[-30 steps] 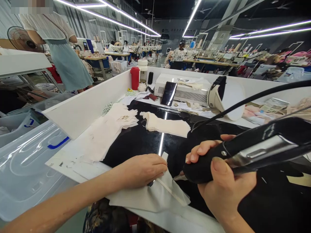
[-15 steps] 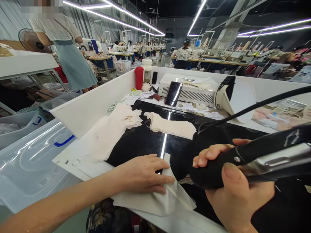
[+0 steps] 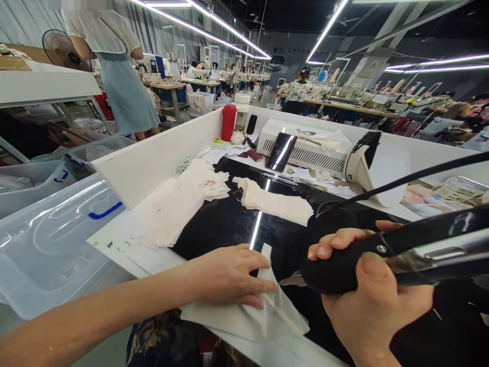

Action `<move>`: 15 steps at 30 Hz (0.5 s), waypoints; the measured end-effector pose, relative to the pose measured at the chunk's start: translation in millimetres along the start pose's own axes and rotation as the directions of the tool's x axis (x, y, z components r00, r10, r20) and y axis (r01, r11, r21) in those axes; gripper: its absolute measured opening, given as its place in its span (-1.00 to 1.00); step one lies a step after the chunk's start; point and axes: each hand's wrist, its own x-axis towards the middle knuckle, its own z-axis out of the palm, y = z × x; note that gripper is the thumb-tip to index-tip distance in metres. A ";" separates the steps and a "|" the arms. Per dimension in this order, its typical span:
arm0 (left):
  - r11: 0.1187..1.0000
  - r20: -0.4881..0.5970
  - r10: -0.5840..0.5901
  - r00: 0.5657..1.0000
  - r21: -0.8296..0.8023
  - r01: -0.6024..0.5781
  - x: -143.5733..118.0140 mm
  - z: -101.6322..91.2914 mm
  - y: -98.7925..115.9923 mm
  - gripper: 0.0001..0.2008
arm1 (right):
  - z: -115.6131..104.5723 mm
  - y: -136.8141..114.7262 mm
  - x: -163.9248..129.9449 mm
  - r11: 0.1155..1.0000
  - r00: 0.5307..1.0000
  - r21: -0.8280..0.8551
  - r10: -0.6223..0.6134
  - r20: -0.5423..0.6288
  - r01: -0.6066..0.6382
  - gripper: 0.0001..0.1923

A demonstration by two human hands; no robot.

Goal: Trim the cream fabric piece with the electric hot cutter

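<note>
Stretched out and lying flat, my left hand (image 3: 233,278) rests on a pale cream fabric piece (image 3: 284,306) at the table's near edge. A narrow folded strip of that fabric shows just past the fingertips. My right hand (image 3: 378,300) is wrapped round a black hand tool (image 3: 344,267) with a rounded end and a silver metal strip along its side. Its far end runs out of view, so I cannot tell its exact kind. The tool is held above the glossy black board (image 3: 214,224), apart from the fabric.
Stacked cream fabric pieces (image 3: 277,200) and a larger pile (image 3: 179,204) lie beyond. At the back are a red bottle (image 3: 228,122), a phone (image 3: 281,151), a white vented box (image 3: 317,150) and a lamp (image 3: 384,168). A black cable (image 3: 401,176) crosses the right side.
The view has shifted slightly, so the surroundings sit a little farther right. Both hands keep nearly the same pose on the fabric and the tool.
</note>
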 end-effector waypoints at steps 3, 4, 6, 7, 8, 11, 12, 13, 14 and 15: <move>1.000 -0.009 -0.004 1.000 -0.007 0.004 0.0 2.3 0.3 -0.66 | -0.2 3.5 -1.2 1.000 1.000 -0.009 0.004 0.024 -0.004 -0.56; 1.000 -0.012 -0.003 1.000 -0.008 0.003 0.1 2.8 0.5 -0.66 | -0.4 4.2 -1.5 1.000 1.000 -0.015 0.006 0.027 -0.005 -0.56; 1.000 -0.016 -0.005 1.000 -0.014 0.004 0.1 3.4 0.8 -0.66 | -0.3 4.7 -1.2 1.000 1.000 -0.030 0.011 0.028 -0.010 -0.57; 1.000 -0.022 -0.005 1.000 -0.017 0.005 0.1 3.6 0.9 -0.67 | 0.2 4.9 -0.7 0.999 1.000 -0.034 0.014 0.025 -0.014 -0.56; 1.000 -0.029 -0.005 1.000 -0.020 0.005 0.2 3.8 0.9 -0.67 | 0.9 5.0 0.2 0.999 1.000 -0.033 0.016 0.019 -0.015 -0.56; 1.000 -0.042 -0.003 0.999 -0.024 0.002 0.3 4.9 0.3 -0.67 | 3.6 6.8 3.1 1.000 1.000 -0.007 0.010 0.001 -0.010 -0.58; 1.000 -0.043 -0.002 0.999 -0.026 0.001 0.4 5.5 -0.1 -0.67 | 4.3 7.9 3.7 1.000 1.000 0.000 0.010 0.001 -0.010 -0.57; 1.000 -0.043 -0.002 0.999 -0.029 0.000 0.4 6.2 -0.5 -0.66 | 4.9 9.1 4.1 1.000 1.000 0.002 0.010 0.005 -0.010 -0.57; 0.999 -0.044 -0.002 0.999 -0.032 0.001 0.5 7.0 -0.9 -0.66 | 5.3 10.3 4.3 1.000 1.000 0.001 0.012 0.012 -0.012 -0.56; 0.999 -0.049 -0.003 0.999 -0.035 0.001 0.4 7.6 -1.2 -0.66 | 5.6 11.5 4.2 1.000 1.000 -0.003 0.013 0.017 -0.013 -0.55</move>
